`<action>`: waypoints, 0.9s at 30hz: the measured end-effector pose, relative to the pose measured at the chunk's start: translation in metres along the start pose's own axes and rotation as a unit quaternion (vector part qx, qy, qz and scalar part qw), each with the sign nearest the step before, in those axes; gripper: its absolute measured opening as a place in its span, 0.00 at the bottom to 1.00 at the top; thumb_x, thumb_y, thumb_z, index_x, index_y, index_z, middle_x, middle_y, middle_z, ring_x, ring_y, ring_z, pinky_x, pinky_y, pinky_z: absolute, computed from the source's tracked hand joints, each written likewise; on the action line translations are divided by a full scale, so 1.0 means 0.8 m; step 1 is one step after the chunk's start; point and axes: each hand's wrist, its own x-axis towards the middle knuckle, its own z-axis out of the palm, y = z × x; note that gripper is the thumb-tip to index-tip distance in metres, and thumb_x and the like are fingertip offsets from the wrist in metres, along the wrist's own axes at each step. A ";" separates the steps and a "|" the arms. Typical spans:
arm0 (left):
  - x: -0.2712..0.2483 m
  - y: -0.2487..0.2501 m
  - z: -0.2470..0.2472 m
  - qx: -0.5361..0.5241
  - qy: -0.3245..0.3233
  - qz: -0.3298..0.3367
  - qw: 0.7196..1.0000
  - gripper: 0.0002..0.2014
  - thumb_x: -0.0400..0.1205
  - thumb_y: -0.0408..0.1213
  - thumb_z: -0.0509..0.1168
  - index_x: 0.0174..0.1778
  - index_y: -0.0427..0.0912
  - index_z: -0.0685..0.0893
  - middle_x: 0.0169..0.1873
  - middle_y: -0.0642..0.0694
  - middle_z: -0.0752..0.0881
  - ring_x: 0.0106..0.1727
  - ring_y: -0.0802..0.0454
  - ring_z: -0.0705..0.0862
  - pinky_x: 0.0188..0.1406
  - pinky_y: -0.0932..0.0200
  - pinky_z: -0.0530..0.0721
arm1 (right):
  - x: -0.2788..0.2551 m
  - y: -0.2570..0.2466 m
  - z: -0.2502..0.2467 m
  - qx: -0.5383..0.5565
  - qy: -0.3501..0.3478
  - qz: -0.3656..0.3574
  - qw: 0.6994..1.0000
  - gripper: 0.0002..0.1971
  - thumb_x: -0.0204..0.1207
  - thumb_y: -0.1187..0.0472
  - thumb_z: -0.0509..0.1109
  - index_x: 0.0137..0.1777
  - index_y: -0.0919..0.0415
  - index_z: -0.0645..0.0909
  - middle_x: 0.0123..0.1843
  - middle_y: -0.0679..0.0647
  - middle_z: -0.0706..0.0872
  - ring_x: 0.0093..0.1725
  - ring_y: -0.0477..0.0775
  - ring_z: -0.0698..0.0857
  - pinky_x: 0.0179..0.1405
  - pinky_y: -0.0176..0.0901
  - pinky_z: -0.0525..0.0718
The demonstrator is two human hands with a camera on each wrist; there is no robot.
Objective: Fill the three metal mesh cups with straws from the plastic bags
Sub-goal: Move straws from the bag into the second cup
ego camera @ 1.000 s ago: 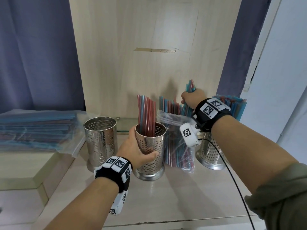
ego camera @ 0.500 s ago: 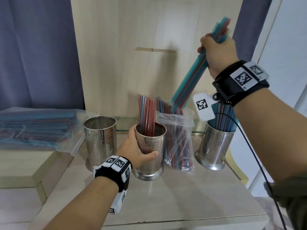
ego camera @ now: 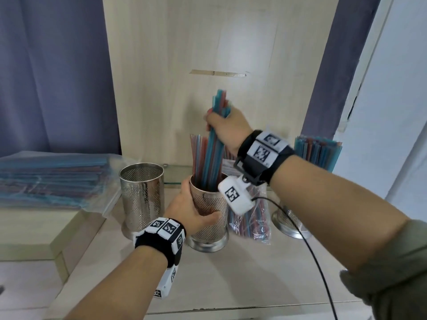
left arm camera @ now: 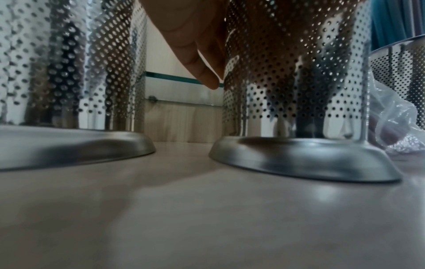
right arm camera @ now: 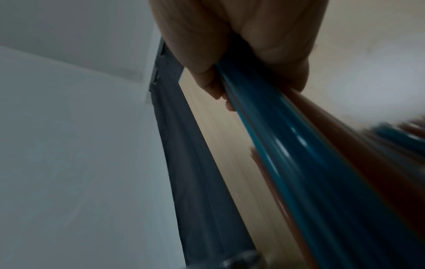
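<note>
Three perforated metal cups stand on the pale shelf. My left hand (ego camera: 191, 210) grips the middle cup (ego camera: 211, 224), which holds red and blue straws. My right hand (ego camera: 225, 125) grips a bunch of blue and red straws (ego camera: 215, 144) near its top; the lower ends sit inside the middle cup. The left cup (ego camera: 142, 195) shows no straws. The right cup (ego camera: 290, 224) is full of straws, partly hidden by my right forearm. An upright plastic bag of straws (ego camera: 253, 220) stands between the middle and right cups. In the right wrist view my fingers (right arm camera: 207, 85) wrap the blue straws (right arm camera: 287, 154).
A flat plastic bag of straws (ego camera: 53, 181) lies on a raised ledge at the left. A wooden back panel (ego camera: 208, 42) stands close behind the cups. Blue curtains hang on both sides. The shelf's front edge (ego camera: 231, 308) is near my forearms.
My right hand pulled a bunch of straws up out of the upright bag, then swung left and down, setting their lower ends into the middle cup. The left hand kept holding that cup.
</note>
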 end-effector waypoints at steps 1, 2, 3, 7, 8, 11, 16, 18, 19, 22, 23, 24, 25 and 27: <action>0.000 0.000 0.000 -0.006 -0.004 -0.004 1.000 0.55 0.55 0.63 0.78 0.75 0.55 0.57 0.60 0.55 0.83 0.59 0.54 0.83 0.61 0.49 0.84 | -0.004 0.012 0.010 -0.021 -0.008 0.008 1.000 0.07 0.82 0.64 0.67 0.42 0.58 0.78 0.35 0.53 0.83 0.36 0.51 0.82 0.45 0.46 0.84; 0.000 -0.001 0.000 -0.011 -0.008 -0.006 1.000 0.54 0.54 0.64 0.77 0.73 0.56 0.58 0.58 0.56 0.84 0.58 0.54 0.84 0.60 0.49 0.84 | -0.008 0.024 0.020 -0.044 -0.017 0.016 0.999 0.07 0.82 0.64 0.67 0.41 0.59 0.79 0.35 0.55 0.83 0.37 0.53 0.83 0.45 0.47 0.83; 0.000 -0.001 0.001 -0.015 -0.010 -0.007 1.000 0.52 0.53 0.64 0.77 0.71 0.58 0.59 0.56 0.57 0.84 0.56 0.55 0.84 0.58 0.50 0.84 | -0.011 0.036 0.030 -0.063 -0.021 0.027 0.997 0.06 0.81 0.63 0.68 0.42 0.61 0.80 0.36 0.56 0.84 0.38 0.54 0.83 0.45 0.48 0.83; -0.002 0.002 -0.001 -0.025 -0.002 0.003 1.000 0.46 0.54 0.67 0.70 0.66 0.56 0.61 0.45 0.59 0.82 0.50 0.52 0.84 0.52 0.53 0.82 | -0.024 0.061 0.050 -0.099 0.026 0.072 0.992 0.13 0.80 0.60 0.71 0.60 0.66 0.78 0.47 0.56 0.84 0.47 0.58 0.85 0.46 0.45 0.81; -0.002 0.002 -0.001 -0.026 0.001 0.007 1.000 0.45 0.55 0.66 0.70 0.66 0.56 0.62 0.46 0.58 0.82 0.50 0.52 0.84 0.52 0.51 0.83 | -0.026 0.062 0.050 -0.096 0.041 0.070 0.992 0.19 0.80 0.59 0.73 0.65 0.65 0.73 0.50 0.56 0.83 0.50 0.57 0.85 0.48 0.44 0.81; -0.001 -0.001 0.000 -0.028 0.001 0.003 1.000 0.46 0.58 0.60 0.78 0.67 0.57 0.61 0.51 0.57 0.84 0.54 0.54 0.85 0.56 0.50 0.84 | -0.026 0.057 0.043 -0.081 0.069 -0.015 0.994 0.32 0.76 0.58 0.77 0.75 0.60 0.65 0.60 0.55 0.78 0.58 0.53 0.81 0.55 0.40 0.78; 0.002 -0.003 0.003 -0.017 0.015 0.018 1.000 0.47 0.59 0.58 0.80 0.69 0.55 0.61 0.58 0.55 0.84 0.59 0.54 0.84 0.58 0.54 0.82 | -0.023 0.064 0.033 -0.217 0.090 -0.128 0.964 0.40 0.71 0.41 0.76 0.79 0.54 0.66 0.73 0.56 0.74 0.69 0.58 0.72 0.68 0.50 0.71; 0.003 -0.003 0.004 -0.021 0.019 0.026 0.999 0.48 0.59 0.60 0.80 0.70 0.55 0.60 0.59 0.55 0.84 0.59 0.56 0.83 0.59 0.54 0.83 | -0.023 0.072 0.038 -0.231 0.056 -0.116 0.965 0.44 0.69 0.29 0.66 0.81 0.51 0.63 0.77 0.56 0.72 0.72 0.60 0.71 0.72 0.54 0.69; 0.003 -0.003 0.004 -0.022 0.021 0.028 0.999 0.48 0.59 0.60 0.80 0.70 0.56 0.60 0.59 0.55 0.84 0.60 0.56 0.83 0.59 0.54 0.83 | -0.025 0.076 0.040 -0.231 0.050 -0.117 0.965 0.46 0.68 0.25 0.59 0.82 0.51 0.62 0.78 0.57 0.71 0.74 0.61 0.70 0.74 0.57 0.69; 0.003 -0.002 0.004 -0.029 0.018 0.035 0.999 0.51 0.60 0.58 0.82 0.73 0.55 0.59 0.59 0.59 0.82 0.59 0.58 0.83 0.56 0.60 0.81 | -0.031 0.077 0.045 -0.245 0.065 -0.111 0.961 0.49 0.66 0.21 0.51 0.84 0.46 0.58 0.85 0.60 0.61 0.82 0.65 0.63 0.79 0.69 0.60; 0.003 -0.001 0.003 -0.033 0.014 0.037 0.999 0.52 0.60 0.58 0.82 0.75 0.54 0.57 0.59 0.60 0.81 0.59 0.60 0.82 0.55 0.62 0.79 | -0.033 0.076 0.046 -0.270 0.065 -0.105 0.955 0.50 0.65 0.20 0.54 0.85 0.44 0.54 0.87 0.60 0.56 0.84 0.66 0.59 0.79 0.70 0.56; 0.003 -0.001 0.003 -0.036 0.010 0.037 0.999 0.54 0.61 0.59 0.82 0.76 0.54 0.56 0.60 0.61 0.79 0.60 0.61 0.80 0.56 0.62 0.78 | -0.033 0.076 0.046 -0.295 0.060 -0.100 0.948 0.52 0.65 0.20 0.60 0.86 0.43 0.51 0.88 0.60 0.52 0.85 0.67 0.56 0.79 0.72 0.55; 0.002 -0.002 0.003 -0.036 0.008 0.038 0.999 0.54 0.61 0.59 0.81 0.77 0.53 0.56 0.62 0.60 0.78 0.61 0.61 0.79 0.57 0.61 0.77 | -0.032 0.077 0.045 -0.309 0.051 -0.093 0.945 0.54 0.65 0.22 0.66 0.86 0.43 0.48 0.88 0.61 0.49 0.85 0.68 0.54 0.80 0.72 0.55; 0.002 -0.005 0.004 -0.031 0.013 0.042 0.999 0.54 0.60 0.61 0.80 0.77 0.54 0.56 0.64 0.58 0.80 0.63 0.58 0.80 0.60 0.56 0.80 | -0.025 0.081 0.040 -0.267 0.016 -0.062 0.961 0.56 0.69 0.33 0.75 0.87 0.46 0.43 0.87 0.66 0.49 0.85 0.69 0.55 0.81 0.67 0.59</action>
